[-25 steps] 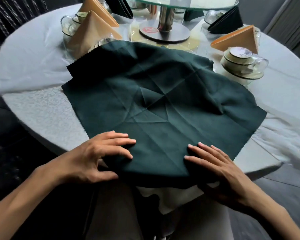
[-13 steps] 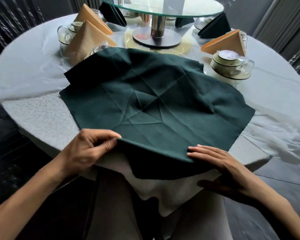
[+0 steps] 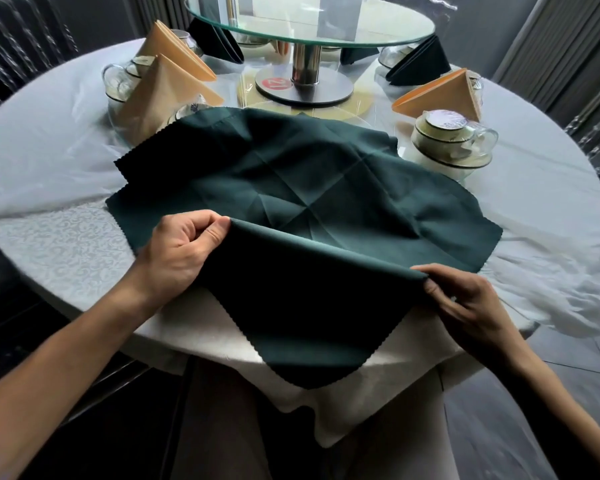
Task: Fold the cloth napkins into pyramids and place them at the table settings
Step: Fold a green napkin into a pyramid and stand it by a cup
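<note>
One dark green napkin [image 3: 326,188] lies spread on the round bench [image 3: 49,237], near corner hanging over the front edge. Left hand [image 3: 177,254] pinches the raised fold at its left end, grip closed on cloth; right hand [image 3: 465,303] pinches the fold's right end likewise. Folded orange pyramids [image 3: 163,95] and stacked cups [image 3: 447,133] stand behind, beside a glass turntable [image 3: 309,26].

Dark green napkin [image 3: 326,174], white damask-patterned tablecloth [image 3: 66,244]
</note>
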`<state>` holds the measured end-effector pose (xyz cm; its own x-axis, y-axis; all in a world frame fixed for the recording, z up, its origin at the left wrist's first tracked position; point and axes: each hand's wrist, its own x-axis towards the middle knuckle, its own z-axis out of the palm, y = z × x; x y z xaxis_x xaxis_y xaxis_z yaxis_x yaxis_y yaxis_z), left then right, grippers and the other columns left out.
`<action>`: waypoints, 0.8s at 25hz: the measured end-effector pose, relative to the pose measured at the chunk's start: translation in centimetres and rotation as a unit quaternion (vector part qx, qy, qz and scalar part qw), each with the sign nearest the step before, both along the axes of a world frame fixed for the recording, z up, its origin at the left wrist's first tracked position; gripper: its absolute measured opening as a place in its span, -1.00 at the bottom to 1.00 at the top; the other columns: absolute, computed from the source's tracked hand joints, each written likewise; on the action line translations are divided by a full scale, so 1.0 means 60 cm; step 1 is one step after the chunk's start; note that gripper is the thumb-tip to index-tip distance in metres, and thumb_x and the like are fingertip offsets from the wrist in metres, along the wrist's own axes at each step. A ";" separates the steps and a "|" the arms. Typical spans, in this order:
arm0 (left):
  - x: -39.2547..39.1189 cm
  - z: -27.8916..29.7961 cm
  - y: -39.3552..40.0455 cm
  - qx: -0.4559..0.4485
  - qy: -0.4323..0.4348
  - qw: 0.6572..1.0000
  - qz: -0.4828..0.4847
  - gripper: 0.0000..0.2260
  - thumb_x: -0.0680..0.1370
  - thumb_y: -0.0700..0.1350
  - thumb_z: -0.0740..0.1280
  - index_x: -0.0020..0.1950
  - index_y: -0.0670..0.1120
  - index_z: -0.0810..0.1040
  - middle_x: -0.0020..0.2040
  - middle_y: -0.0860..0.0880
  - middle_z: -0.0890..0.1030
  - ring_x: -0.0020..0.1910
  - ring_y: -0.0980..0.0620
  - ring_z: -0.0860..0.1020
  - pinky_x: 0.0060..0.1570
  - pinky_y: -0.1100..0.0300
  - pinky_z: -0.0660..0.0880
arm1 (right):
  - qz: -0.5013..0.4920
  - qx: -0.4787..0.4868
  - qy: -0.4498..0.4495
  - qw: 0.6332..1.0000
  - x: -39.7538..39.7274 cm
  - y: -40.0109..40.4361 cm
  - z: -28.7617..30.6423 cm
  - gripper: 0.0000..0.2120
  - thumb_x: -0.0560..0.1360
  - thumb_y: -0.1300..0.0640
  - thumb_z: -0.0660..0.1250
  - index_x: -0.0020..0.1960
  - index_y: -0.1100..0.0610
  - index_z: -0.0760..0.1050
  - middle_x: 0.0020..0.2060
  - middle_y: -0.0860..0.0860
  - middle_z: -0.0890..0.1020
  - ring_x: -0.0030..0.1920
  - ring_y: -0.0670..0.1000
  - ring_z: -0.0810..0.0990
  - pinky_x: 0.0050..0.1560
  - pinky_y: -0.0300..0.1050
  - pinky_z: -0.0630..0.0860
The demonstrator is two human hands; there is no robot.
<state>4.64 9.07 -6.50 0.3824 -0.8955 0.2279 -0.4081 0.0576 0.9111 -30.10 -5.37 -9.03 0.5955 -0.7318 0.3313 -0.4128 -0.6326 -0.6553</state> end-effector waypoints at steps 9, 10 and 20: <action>-0.006 0.110 0.025 0.174 0.083 0.959 -0.206 -0.75 0.51 -0.02 0.29 -0.21 -0.17 0.63 -0.24 -0.17 0.66 -0.30 0.01 0.57 -0.33 0.26 0.50 | 0.136 0.214 0.107 0.961 -0.046 -0.104 0.060 -0.67 0.64 -0.05 0.21 0.01 0.14 0.64 -0.21 -0.13 0.64 -0.22 -0.19 0.57 -0.22 -0.21 0.51; -0.003 0.108 0.006 0.168 0.073 0.965 -0.188 -0.74 0.52 -0.01 0.30 -0.19 -0.16 0.64 -0.22 -0.17 0.66 -0.27 0.00 0.57 -0.30 0.25 0.50 | 0.118 0.232 0.110 0.959 -0.025 -0.106 0.069 -0.55 0.62 -0.12 0.22 -0.08 0.26 0.60 -0.26 -0.05 0.59 -0.25 -0.10 0.52 -0.26 -0.14 0.45; -0.023 0.004 -0.027 0.070 -0.324 0.941 -0.066 -0.84 0.45 0.14 0.36 -0.13 0.07 0.53 -0.15 0.13 0.56 -0.14 0.13 0.57 -0.06 0.03 0.53 | 0.040 -0.166 0.167 0.971 0.077 -0.053 0.033 -0.80 0.46 -0.15 0.29 -0.10 -0.03 0.50 -0.18 -0.10 0.58 -0.17 0.07 0.55 -0.12 0.09 0.51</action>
